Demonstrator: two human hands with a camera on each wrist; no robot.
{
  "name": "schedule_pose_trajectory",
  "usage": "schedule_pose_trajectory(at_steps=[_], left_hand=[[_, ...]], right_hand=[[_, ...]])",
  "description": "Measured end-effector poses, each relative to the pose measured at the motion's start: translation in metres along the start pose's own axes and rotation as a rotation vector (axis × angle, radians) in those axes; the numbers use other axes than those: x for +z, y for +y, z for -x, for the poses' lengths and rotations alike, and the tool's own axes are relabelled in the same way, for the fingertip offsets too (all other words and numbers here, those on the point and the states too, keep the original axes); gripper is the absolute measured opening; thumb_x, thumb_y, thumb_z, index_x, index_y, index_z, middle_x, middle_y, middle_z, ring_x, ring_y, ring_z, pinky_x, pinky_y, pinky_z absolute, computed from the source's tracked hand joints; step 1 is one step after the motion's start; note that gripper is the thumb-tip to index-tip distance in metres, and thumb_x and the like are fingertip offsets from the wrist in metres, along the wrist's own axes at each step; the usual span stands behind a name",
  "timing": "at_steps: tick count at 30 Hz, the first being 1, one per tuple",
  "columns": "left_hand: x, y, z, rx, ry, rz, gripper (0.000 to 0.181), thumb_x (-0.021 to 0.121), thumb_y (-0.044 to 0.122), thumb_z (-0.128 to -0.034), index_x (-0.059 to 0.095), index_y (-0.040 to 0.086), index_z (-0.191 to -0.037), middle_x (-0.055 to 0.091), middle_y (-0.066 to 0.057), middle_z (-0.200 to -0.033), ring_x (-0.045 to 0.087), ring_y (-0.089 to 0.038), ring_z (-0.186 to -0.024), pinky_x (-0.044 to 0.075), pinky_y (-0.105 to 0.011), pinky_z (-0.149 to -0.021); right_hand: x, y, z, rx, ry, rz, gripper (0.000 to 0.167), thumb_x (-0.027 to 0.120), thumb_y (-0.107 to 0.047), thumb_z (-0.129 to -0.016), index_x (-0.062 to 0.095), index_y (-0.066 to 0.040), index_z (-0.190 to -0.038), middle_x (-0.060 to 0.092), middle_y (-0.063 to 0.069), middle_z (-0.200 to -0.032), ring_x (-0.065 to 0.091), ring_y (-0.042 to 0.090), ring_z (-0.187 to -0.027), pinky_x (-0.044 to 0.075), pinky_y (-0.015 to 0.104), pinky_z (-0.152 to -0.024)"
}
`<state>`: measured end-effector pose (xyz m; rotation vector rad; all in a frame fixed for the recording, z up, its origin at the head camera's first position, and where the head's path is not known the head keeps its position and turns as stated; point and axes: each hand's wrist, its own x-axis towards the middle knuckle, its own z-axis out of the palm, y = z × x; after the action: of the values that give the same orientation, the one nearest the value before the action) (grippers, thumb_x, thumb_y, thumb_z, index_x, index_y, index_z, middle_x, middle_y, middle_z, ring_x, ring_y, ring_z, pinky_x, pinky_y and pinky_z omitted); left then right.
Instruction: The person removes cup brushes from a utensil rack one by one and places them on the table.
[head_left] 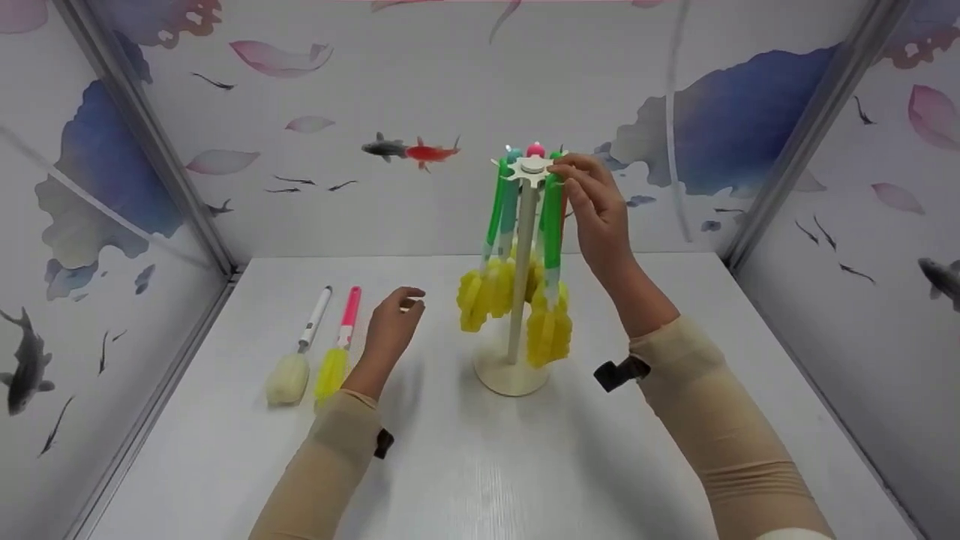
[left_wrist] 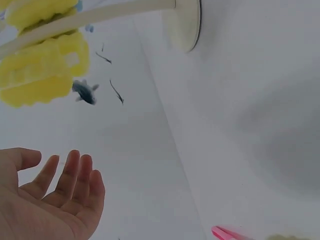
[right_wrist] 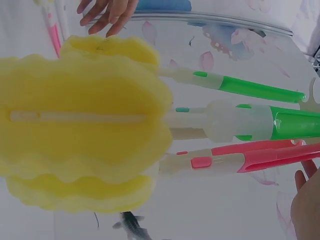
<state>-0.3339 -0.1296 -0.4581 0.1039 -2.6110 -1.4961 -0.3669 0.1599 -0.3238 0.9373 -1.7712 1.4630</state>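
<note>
I position the right hand (head_left: 600,217) high, forearm raised, fingertips at the top of the green-handled brush (head_left: 553,247), which hangs sponge-down on the stand (head_left: 516,330). The right wrist view crops the contact; I cannot tell whether they pinch. The left hand (head_left: 391,322) is released, fingers loosely bent. Marks on the white-handled brush (head_left: 291,375) are illegible.

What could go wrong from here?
1. Tipping: the right hand is at the top of a tall stand on a round base; a sideways push might tilt it, and the left hand isn't bracing it.
2. Brush drop: fingers are right by the front green handle; a bump could unhook it.
3. Snagging: yellow sponge heads hang close together, so moving one may drag another.
</note>
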Motion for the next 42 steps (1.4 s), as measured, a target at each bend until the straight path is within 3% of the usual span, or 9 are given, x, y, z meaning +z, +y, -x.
schedule_pose_trajectory(at_steps=[9, 18, 26, 29, 33, 38, 42], left_hand=[[0.013, 0.006, 0.018, 0.029, -0.003, 0.085, 0.027, 0.057, 0.018, -0.0969, 0.065, 0.007, -0.121, 0.066, -0.008, -0.107, 0.062, -0.020, -0.094, 0.052, -0.038, -0.081], [0.021, 0.009, 0.029, 0.045, -0.011, 0.161, 0.025, 0.054, 0.016, -0.0972, 0.066, 0.009, -0.118, 0.067, -0.008, -0.101, 0.063, -0.022, -0.091, 0.052, -0.036, -0.079], [0.033, 0.011, 0.040, 0.016, -0.063, 0.213, 0.027, 0.052, 0.016, -0.0980, 0.064, 0.009, -0.121, 0.065, -0.005, -0.101, 0.061, -0.023, -0.092, 0.051, -0.036, -0.081], [0.039, 0.013, 0.047, 0.017, -0.085, 0.242, 0.026, 0.052, 0.017, -0.0980, 0.064, 0.010, -0.120, 0.064, -0.005, -0.101, 0.061, -0.022, -0.091, 0.051, -0.035, -0.081], [0.046, 0.021, 0.054, 0.089, -0.094, 0.289, 0.023, 0.053, 0.016, -0.0985, 0.065, 0.009, -0.117, 0.065, -0.005, -0.100, 0.062, -0.022, -0.089, 0.052, -0.035, -0.082], [0.054, 0.030, 0.059, 0.219, -0.063, 0.337, 0.020, 0.054, 0.013, -0.0988, 0.065, 0.006, -0.113, 0.066, -0.006, -0.098, 0.063, -0.021, -0.088, 0.053, -0.034, -0.081], [0.059, 0.033, 0.063, 0.244, -0.060, 0.365, 0.019, 0.054, 0.013, -0.0988, 0.066, 0.006, -0.112, 0.066, -0.005, -0.097, 0.064, -0.021, -0.088, 0.053, -0.035, -0.080]], right_hand=[[-0.007, -0.008, -0.009, -0.001, -0.028, 0.114, 0.027, 0.046, 0.001, -0.098, 0.070, 0.003, -0.111, 0.057, 0.018, -0.121, 0.044, 0.019, -0.116, 0.036, 0.034, -0.100], [-0.009, -0.044, -0.016, -0.008, -0.103, 0.072, 0.026, 0.046, 0.006, -0.095, 0.062, 0.012, -0.114, 0.051, 0.030, -0.127, 0.045, 0.030, -0.123, 0.036, 0.038, -0.107], [-0.013, -0.042, -0.023, -0.017, -0.182, -0.016, 0.031, 0.043, 0.004, -0.092, 0.057, 0.015, -0.118, 0.047, 0.034, -0.132, 0.042, 0.036, -0.128, 0.031, 0.044, -0.110], [-0.017, -0.022, -0.025, -0.024, -0.211, -0.050, 0.032, 0.045, -0.004, -0.093, 0.061, 0.010, -0.118, 0.051, 0.027, -0.132, 0.043, 0.033, -0.127, 0.032, 0.045, -0.110], [-0.022, -0.003, -0.028, -0.021, -0.237, -0.073, 0.032, 0.047, -0.009, -0.094, 0.065, 0.003, -0.117, 0.055, 0.018, -0.131, 0.045, 0.028, -0.126, 0.035, 0.045, -0.107], [-0.020, -0.020, -0.028, -0.053, -0.237, -0.080, 0.028, 0.045, 0.003, -0.091, 0.063, 0.012, -0.112, 0.053, 0.029, -0.125, 0.046, 0.030, -0.122, 0.035, 0.043, -0.106], [-0.019, -0.031, -0.027, -0.079, -0.244, -0.066, 0.026, 0.046, 0.004, -0.090, 0.062, 0.014, -0.108, 0.051, 0.035, -0.121, 0.048, 0.030, -0.117, 0.038, 0.037, -0.100]])
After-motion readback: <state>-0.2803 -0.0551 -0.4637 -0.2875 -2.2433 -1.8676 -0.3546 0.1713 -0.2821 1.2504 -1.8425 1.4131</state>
